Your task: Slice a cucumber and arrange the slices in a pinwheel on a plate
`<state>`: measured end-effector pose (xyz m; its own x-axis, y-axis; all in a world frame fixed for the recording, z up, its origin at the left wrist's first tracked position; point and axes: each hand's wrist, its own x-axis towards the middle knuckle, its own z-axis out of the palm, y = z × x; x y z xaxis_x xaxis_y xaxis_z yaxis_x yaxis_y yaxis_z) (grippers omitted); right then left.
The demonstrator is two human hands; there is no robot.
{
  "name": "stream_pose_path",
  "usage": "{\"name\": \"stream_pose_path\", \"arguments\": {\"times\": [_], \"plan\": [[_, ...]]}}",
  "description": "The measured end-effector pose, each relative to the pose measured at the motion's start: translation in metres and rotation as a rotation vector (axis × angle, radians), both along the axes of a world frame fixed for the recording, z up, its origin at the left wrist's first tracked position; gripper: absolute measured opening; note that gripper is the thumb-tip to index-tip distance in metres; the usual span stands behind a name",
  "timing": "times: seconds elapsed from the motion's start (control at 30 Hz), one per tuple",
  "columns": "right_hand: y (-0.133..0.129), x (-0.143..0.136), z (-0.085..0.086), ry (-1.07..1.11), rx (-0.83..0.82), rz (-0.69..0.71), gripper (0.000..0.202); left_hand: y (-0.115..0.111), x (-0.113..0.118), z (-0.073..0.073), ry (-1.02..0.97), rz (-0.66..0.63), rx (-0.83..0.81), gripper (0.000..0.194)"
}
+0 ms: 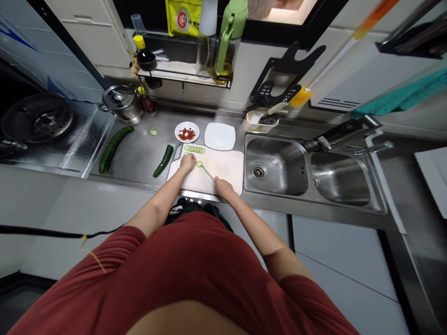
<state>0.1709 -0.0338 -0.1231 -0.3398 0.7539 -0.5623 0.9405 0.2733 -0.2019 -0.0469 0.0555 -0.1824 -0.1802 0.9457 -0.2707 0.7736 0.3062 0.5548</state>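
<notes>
My right hand (224, 189) is wrapped round the handle of a knife (208, 174), its blade pointing up and left over the white cutting board (226, 170). By the blade's tip is a pale green cucumber slice (199, 164). My left hand (188, 162) is closed just left of that slice, its fingertips pressed together; what they hold, if anything, is too small to tell. A row of cucumber slices (194, 149) lies along the board's upper edge, with another slice partly hidden behind my left hand. Left of the board rests a shorter dark green cucumber (163, 161).
Behind the board stand a plate of red pieces (187, 132) and a white square plate (220, 136). A long cucumber (113, 150), a cucumber end (153, 132) and a steel pot (122, 103) are at left. A double sink (275, 164) adjoins the board's right side.
</notes>
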Motion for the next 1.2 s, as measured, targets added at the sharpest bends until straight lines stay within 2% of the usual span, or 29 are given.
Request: {"name": "stream_pose_path", "arguments": {"times": [0.53,1.2], "plan": [[0.015,-0.022,0.001,0.006,0.028,0.005,0.032,-0.001,0.002,0.004,-0.009,0.022,-0.023,0.010],[-0.005,-0.003,0.002,-0.019,0.022,-0.009,0.032,-0.002,0.002,0.006,-0.006,0.014,-0.010,0.011]]}}
